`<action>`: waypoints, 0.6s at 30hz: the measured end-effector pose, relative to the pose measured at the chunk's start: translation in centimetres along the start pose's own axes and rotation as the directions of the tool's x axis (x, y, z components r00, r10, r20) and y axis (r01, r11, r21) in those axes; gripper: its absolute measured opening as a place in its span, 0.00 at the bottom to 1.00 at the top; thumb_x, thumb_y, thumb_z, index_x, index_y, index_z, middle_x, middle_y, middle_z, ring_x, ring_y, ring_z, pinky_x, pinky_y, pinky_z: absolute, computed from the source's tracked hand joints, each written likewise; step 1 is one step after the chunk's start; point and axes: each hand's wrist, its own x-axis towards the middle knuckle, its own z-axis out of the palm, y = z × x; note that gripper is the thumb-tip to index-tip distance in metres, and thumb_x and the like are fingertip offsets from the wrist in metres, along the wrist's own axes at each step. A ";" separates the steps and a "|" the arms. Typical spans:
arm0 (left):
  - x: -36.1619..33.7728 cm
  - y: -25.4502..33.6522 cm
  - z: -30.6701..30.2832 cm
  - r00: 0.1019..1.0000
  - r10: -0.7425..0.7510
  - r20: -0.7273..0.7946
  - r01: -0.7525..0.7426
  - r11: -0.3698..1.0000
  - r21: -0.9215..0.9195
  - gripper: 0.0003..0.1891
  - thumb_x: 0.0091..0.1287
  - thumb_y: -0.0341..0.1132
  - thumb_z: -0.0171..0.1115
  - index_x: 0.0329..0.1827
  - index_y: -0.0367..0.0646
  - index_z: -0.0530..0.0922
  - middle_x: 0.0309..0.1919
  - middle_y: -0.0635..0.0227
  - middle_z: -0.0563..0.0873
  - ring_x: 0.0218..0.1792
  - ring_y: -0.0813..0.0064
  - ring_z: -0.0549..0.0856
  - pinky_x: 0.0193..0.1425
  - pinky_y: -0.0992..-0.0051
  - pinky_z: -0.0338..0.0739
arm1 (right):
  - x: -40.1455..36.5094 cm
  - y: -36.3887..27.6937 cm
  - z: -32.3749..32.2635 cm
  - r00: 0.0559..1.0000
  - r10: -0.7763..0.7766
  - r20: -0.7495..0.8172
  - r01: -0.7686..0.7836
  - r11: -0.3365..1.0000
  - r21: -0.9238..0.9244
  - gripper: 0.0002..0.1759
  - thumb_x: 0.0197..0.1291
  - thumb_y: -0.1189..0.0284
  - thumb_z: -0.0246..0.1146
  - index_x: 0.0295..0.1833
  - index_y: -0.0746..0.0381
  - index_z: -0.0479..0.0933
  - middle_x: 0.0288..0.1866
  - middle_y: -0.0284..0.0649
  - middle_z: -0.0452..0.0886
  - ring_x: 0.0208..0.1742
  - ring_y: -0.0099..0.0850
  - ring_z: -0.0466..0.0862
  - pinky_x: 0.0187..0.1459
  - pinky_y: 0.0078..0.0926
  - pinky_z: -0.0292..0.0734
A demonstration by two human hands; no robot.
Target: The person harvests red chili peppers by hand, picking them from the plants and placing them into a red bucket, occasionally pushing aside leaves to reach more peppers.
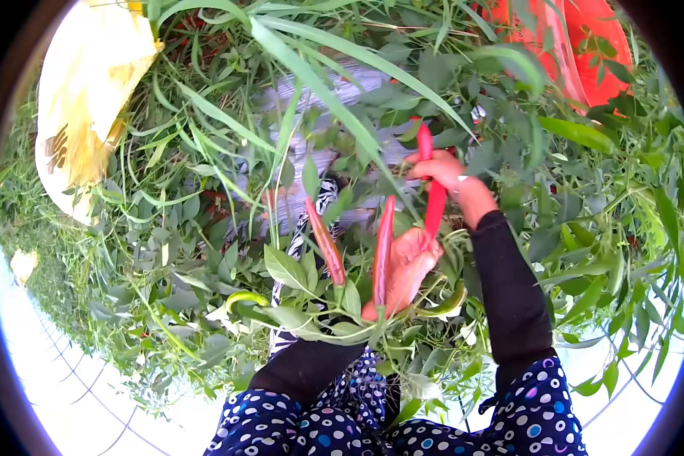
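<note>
My right hand (442,169) is closed around a bright red strip-like thing (435,207), perhaps a long pepper or a ribbon; which one I cannot tell. Just below, my left hand (409,267) has its fingers closed at the lower end of the same red thing. Beside my left hand a dark red pepper (382,251) points upward on the plant. Another dark red pepper (326,245) stands tilted further left. A curved green pepper (247,298) lies among the leaves at lower left.
A yellow-white sack (91,99) is at the upper left. A red container (596,53) sits at the upper right behind leaves. Long grass blades (319,83) hang across the upper middle. Silvery ground sheeting (342,87) shows between dense plants.
</note>
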 end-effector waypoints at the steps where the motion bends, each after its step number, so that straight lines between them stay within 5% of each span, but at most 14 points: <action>1: 0.2 0.5 0.2 0.997 -0.014 -0.082 0.016 1.000 0.021 0.08 0.55 0.28 0.53 0.38 0.39 0.73 0.33 0.68 0.80 0.36 0.80 0.76 0.42 0.80 0.68 | -0.4 0.6 -0.7 0.998 -0.057 -0.024 0.058 0.998 0.029 0.22 0.41 0.70 0.64 0.46 0.65 0.77 0.35 0.36 0.80 0.35 0.25 0.78 0.37 0.21 0.71; 6: 3.0 -0.5 -2.0 0.883 0.248 -0.399 -0.261 0.965 0.022 0.25 0.50 0.27 0.54 0.56 0.40 0.69 0.45 0.66 0.77 0.38 0.79 0.76 0.39 0.81 0.70 | -3.2 0.3 -1.7 0.997 -0.076 -0.033 0.081 0.963 0.258 0.28 0.44 0.72 0.62 0.55 0.69 0.70 0.39 0.40 0.81 0.40 0.24 0.79 0.43 0.20 0.71; 8: 3.9 1.2 -2.0 0.843 0.156 -0.515 -0.245 0.963 -0.109 0.31 0.51 0.29 0.55 0.63 0.43 0.65 0.54 0.63 0.73 0.42 0.77 0.76 0.40 0.80 0.70 | -1.7 3.1 -2.6 0.975 -0.173 0.137 0.108 0.916 0.387 0.23 0.47 0.73 0.62 0.52 0.66 0.74 0.39 0.36 0.80 0.37 0.25 0.79 0.41 0.23 0.75; 9: 4.3 1.4 -2.3 0.816 0.174 -0.552 -0.253 0.965 -0.070 0.35 0.51 0.30 0.56 0.67 0.47 0.61 0.58 0.64 0.70 0.44 0.77 0.76 0.41 0.80 0.70 | -1.3 3.4 -2.2 0.966 -0.247 0.083 0.234 0.963 0.134 0.22 0.47 0.73 0.62 0.51 0.66 0.75 0.37 0.34 0.80 0.33 0.23 0.78 0.37 0.20 0.74; 12: 4.2 3.3 -2.6 0.884 0.073 -0.463 -0.216 0.940 -0.264 0.36 0.54 0.34 0.58 0.69 0.51 0.57 0.62 0.65 0.68 0.52 0.75 0.74 0.46 0.74 0.69 | -3.3 2.2 -1.0 0.993 -0.069 0.099 0.062 0.996 0.064 0.19 0.46 0.71 0.63 0.47 0.65 0.77 0.36 0.34 0.79 0.33 0.22 0.77 0.39 0.21 0.73; 14: 5.2 2.6 -3.7 0.921 0.113 -0.373 -0.261 0.889 -0.376 0.31 0.59 0.45 0.55 0.67 0.51 0.61 0.62 0.64 0.69 0.60 0.70 0.70 0.49 0.70 0.68 | -4.0 2.4 0.2 0.966 -0.242 0.095 0.240 0.970 0.031 0.18 0.46 0.71 0.63 0.45 0.65 0.78 0.35 0.35 0.79 0.34 0.22 0.77 0.38 0.21 0.73; 16: 5.0 4.3 -3.8 0.946 -0.067 -0.316 -0.115 0.844 -0.525 0.25 0.63 0.51 0.51 0.61 0.52 0.66 0.60 0.61 0.72 0.59 0.67 0.70 0.53 0.65 0.68 | -4.6 2.8 0.8 0.970 -0.228 0.081 0.230 0.973 -0.015 0.18 0.45 0.73 0.63 0.45 0.65 0.78 0.35 0.34 0.79 0.34 0.22 0.77 0.38 0.21 0.74; 18: 5.6 3.2 -4.9 0.995 0.089 -0.042 -0.095 0.752 -0.653 0.23 0.65 0.55 0.48 0.57 0.52 0.70 0.56 0.59 0.74 0.56 0.64 0.73 0.54 0.62 0.69 | -5.2 1.6 0.5 0.981 -0.146 0.129 0.161 0.981 -0.112 0.17 0.44 0.78 0.60 0.44 0.65 0.77 0.39 0.33 0.79 0.40 0.24 0.78 0.45 0.23 0.74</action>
